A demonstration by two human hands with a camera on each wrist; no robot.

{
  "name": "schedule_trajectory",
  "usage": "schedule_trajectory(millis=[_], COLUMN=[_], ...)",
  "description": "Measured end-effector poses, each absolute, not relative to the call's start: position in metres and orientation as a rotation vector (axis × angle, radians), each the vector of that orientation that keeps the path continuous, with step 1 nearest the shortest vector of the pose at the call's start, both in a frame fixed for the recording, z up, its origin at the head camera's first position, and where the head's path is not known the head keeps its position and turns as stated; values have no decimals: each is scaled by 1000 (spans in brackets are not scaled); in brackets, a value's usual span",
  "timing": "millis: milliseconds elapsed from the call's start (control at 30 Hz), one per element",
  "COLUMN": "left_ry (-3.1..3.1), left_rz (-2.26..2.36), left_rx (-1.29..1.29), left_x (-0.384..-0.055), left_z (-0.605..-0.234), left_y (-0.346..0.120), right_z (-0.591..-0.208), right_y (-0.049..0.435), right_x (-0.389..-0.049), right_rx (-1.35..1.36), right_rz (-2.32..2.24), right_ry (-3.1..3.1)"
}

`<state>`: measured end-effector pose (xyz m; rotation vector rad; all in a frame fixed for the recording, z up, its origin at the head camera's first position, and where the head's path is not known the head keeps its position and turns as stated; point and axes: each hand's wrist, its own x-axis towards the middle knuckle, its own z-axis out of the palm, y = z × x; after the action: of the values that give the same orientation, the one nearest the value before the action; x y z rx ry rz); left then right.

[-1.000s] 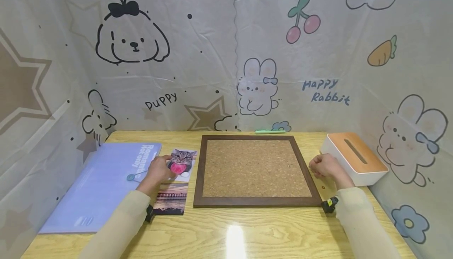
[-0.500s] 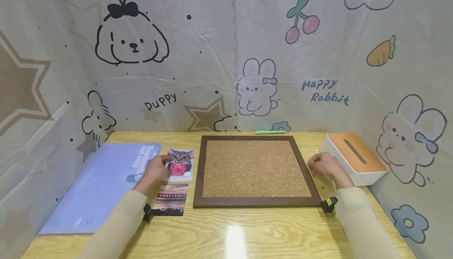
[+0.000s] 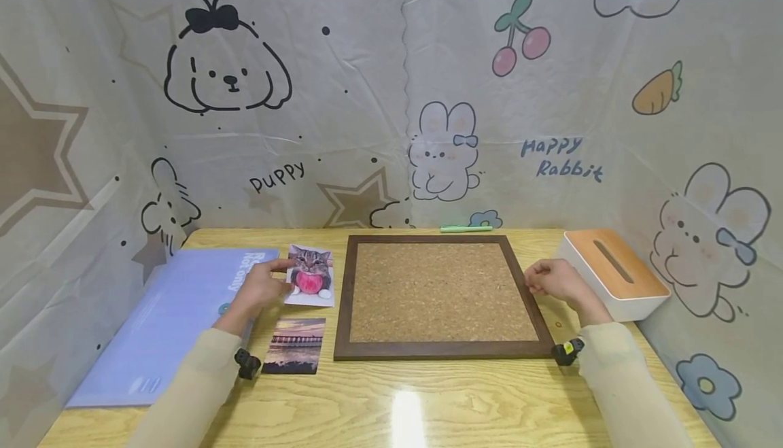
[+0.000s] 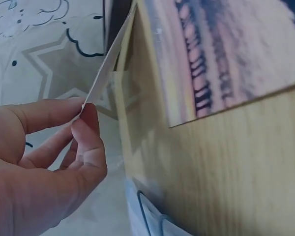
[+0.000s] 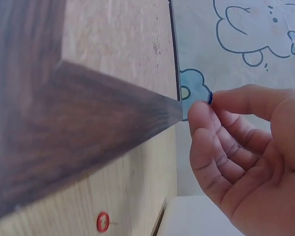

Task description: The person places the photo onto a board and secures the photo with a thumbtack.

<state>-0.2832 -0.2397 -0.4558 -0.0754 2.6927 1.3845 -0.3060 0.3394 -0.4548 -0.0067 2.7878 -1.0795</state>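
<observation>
In the head view, my left hand [image 3: 259, 291] pinches the left edge of a cat photo [image 3: 310, 278] between thumb and fingers. The left wrist view shows that photo [image 4: 102, 78] nearly edge-on, tilted and raised off the table. Below it a sunset photo of a pier [image 3: 294, 347] lies flat. My right hand [image 3: 555, 281] is beside the right edge of the framed cork board [image 3: 446, 291]. A small dark blue thing, seemingly a thumbtack [image 5: 210, 98], is pinched between its thumb and forefinger; mostly hidden. A red thumbtack [image 5: 103, 222] lies on the table.
A purple document folder [image 3: 165, 325] lies at the left, partly under my left arm. The tissue box [image 3: 612, 274] with a wooden lid stands right of my right hand. Behind the board rests a green pen [image 3: 466, 229]. Printed cloth [image 3: 355, 94] walls the table's back and sides.
My left hand has lifted the cat photo and shifted it slightly left and away from me, so a gap shows above the pier photo. My right hand has moved slightly toward the cork board.
</observation>
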Motion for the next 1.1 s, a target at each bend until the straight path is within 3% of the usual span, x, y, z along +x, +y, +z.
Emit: schedule_trajectory(millis=[600,1100], left_ry=[2490,2452], left_rz=[1607,1629], left_rx=[42,76], left_x=[-283,-280], left_z=[-446,-453], left_y=[-239,-197], right_z=[-439,-429], right_y=[315,282], right_x=[-306,-307], right_rx=[-81,-147], right_rz=[-1267,-1384], right_ry=[2699,2620])
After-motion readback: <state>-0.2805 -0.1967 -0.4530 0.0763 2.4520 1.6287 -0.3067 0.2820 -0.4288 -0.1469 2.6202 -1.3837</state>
